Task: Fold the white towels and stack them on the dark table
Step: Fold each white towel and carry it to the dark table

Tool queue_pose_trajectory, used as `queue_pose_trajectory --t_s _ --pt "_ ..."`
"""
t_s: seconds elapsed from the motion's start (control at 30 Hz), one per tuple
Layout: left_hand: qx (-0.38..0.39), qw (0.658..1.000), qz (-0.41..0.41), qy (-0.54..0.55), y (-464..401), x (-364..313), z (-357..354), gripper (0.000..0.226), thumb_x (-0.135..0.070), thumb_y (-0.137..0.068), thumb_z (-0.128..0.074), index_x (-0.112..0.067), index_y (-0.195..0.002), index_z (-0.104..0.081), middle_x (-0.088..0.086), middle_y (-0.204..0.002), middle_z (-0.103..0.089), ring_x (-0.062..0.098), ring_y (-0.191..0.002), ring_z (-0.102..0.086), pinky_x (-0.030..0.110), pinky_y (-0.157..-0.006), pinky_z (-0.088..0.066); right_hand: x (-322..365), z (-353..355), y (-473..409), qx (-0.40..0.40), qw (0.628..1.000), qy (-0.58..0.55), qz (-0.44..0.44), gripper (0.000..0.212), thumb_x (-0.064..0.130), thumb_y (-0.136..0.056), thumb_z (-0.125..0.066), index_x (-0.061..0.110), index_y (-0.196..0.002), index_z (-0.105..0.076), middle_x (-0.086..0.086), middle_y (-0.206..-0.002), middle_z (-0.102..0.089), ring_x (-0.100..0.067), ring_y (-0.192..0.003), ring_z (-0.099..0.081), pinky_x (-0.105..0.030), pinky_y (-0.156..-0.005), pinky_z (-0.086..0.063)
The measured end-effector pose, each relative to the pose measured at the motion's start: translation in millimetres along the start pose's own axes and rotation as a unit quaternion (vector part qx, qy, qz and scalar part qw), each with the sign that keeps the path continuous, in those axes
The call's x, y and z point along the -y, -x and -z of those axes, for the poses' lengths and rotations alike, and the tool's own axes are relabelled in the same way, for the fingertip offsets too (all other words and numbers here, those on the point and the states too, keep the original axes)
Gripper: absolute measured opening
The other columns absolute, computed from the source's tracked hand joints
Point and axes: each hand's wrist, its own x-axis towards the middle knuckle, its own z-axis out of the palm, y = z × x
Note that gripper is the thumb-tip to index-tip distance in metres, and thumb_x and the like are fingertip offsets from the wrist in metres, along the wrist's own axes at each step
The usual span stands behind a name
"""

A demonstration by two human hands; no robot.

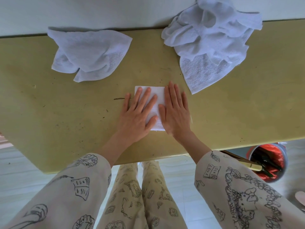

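Observation:
A small folded white towel (pixel 159 95) lies in the middle of the olive-coloured table (pixel 49 113). My left hand (pixel 138 113) presses flat on its left half with straight, spread fingers. My right hand (pixel 175 109) lies flat along its right edge, fingers together. A loosely folded white towel (pixel 89 55) lies at the back left. A heap of several crumpled white towels (pixel 212 42) sits at the back right, partly against the wall.
A pale wall (pixel 99 12) runs along the table's far edge. Under the table's right end stands a bucket with a red liner (pixel 272 156). My patterned sleeves and trousers fill the bottom of the view above a light floor (pixel 19 176).

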Motion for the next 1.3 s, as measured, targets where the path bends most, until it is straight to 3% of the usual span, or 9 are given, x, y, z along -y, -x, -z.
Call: queue_pose_trajectory --t_s 0.23,0.4,0.47,0.6,0.8,0.93,1.07,1.17,1.3 --pt "0.03 0.999 0.009 0.011 -2 0 4 0.059 -0.049 -0.094 -0.027 -0.021 -0.145 -0.027 0.005 -0.154 -0.021 0.026 -0.143 -0.017 0.052 -0.113 -0.018 6 15 -1 0.044 0.999 -0.026 -0.015 0.06 0.033 -0.094 -0.016 0.003 -0.146 -0.016 -0.012 -0.156 -0.014 -0.02 -0.144 -0.007 -0.044 -0.118 -0.01" --pt "0.05 0.998 0.021 0.012 5 -3 6 0.058 -0.047 -0.094 -0.026 -0.019 -0.145 -0.026 0.006 -0.154 -0.022 0.028 -0.142 -0.019 0.058 -0.109 -0.023 16 32 16 -0.065 0.976 -0.148 -0.145 0.04 0.011 -0.09 -0.049 -0.001 -0.129 -0.048 -0.019 -0.132 -0.049 -0.035 -0.117 -0.049 -0.045 -0.099 -0.041" --pt "0.046 0.998 0.032 0.007 14 -6 5 0.058 -0.045 -0.094 -0.028 -0.018 -0.145 -0.028 0.007 -0.153 -0.023 0.029 -0.141 -0.021 0.059 -0.108 -0.024 21 38 23 -0.051 0.953 -0.19 -0.231 0.032 0.015 -0.089 -0.055 0.001 -0.118 -0.054 -0.015 -0.115 -0.054 -0.032 -0.103 -0.051 -0.043 -0.092 -0.042" --pt "0.05 0.997 0.052 0.02 27 -12 2 0.058 -0.045 -0.094 -0.026 -0.018 -0.145 -0.026 0.007 -0.154 -0.021 0.027 -0.142 -0.014 0.057 -0.109 -0.017 33 41 22 0.037 0.916 -0.217 -0.336 0.035 0.028 -0.086 -0.061 0.004 -0.11 -0.05 -0.01 -0.11 -0.055 -0.028 -0.104 -0.051 -0.041 -0.095 -0.041" --pt "0.06 0.993 0.092 0.047 40 -22 3 0.058 -0.045 -0.095 -0.024 -0.019 -0.146 -0.021 0.005 -0.155 -0.017 0.027 -0.143 -0.01 0.056 -0.111 -0.012 40 37 10 0.11 0.89 -0.226 -0.38 0.037 0.03 -0.082 -0.064 0.003 -0.106 -0.055 -0.011 -0.108 -0.061 -0.03 -0.104 -0.057 -0.043 -0.089 -0.047" --pt "0.087 0.989 0.1 0.063 44 -23 8 0.057 -0.047 -0.097 -0.01 -0.018 -0.145 -0.02 0.007 -0.154 -0.02 0.029 -0.142 -0.016 0.055 -0.11 -0.014 36 38 9 0.162 0.882 -0.235 -0.375 0.032 0.031 -0.078 -0.065 0.003 -0.091 -0.06 -0.012 -0.102 -0.063 -0.032 -0.099 -0.059 -0.033 -0.07 -0.043" --pt "0.115 0.983 0.109 0.088 56 -24 17 0.054 -0.039 -0.093 -0.025 -0.019 -0.142 -0.027 0.007 -0.152 -0.027 0.03 -0.139 -0.026 0.058 -0.106 -0.027 40 46 13 0.171 0.883 -0.261 -0.351 0.019 0.025 -0.076 -0.066 0.01 -0.082 -0.056 -0.008 -0.093 -0.06 -0.028 -0.089 -0.058 -0.031 -0.069 -0.041" --pt "0.136 0.976 0.134 0.101 71 -25 24 0.056 -0.036 -0.085 -0.028 -0.02 -0.138 -0.036 0.005 -0.149 -0.033 0.029 -0.136 -0.033 0.059 -0.101 -0.031 43 55 18 0.213 0.829 -0.36 -0.37 0.013 0.014 -0.077 -0.069 0.009 -0.075 -0.056 -0.007 -0.079 -0.06 -0.024 -0.074 -0.057 -0.03 -0.063 -0.046" --pt "0.112 0.95 0.225 0.184 92 -36 48 0.06 -0.039 -0.088 -0.012 -0.018 -0.14 -0.034 0.001 -0.155 -0.019 0.02 -0.143 -0.014 0.04 -0.114 -0.017 46 73 28 0.275 0.82 -0.384 -0.325 0.02 0.008 -0.08 -0.065 0.009 -0.064 -0.054 -0.002 -0.064 -0.052 -0.017 -0.057 -0.05 -0.021 -0.043 -0.034"
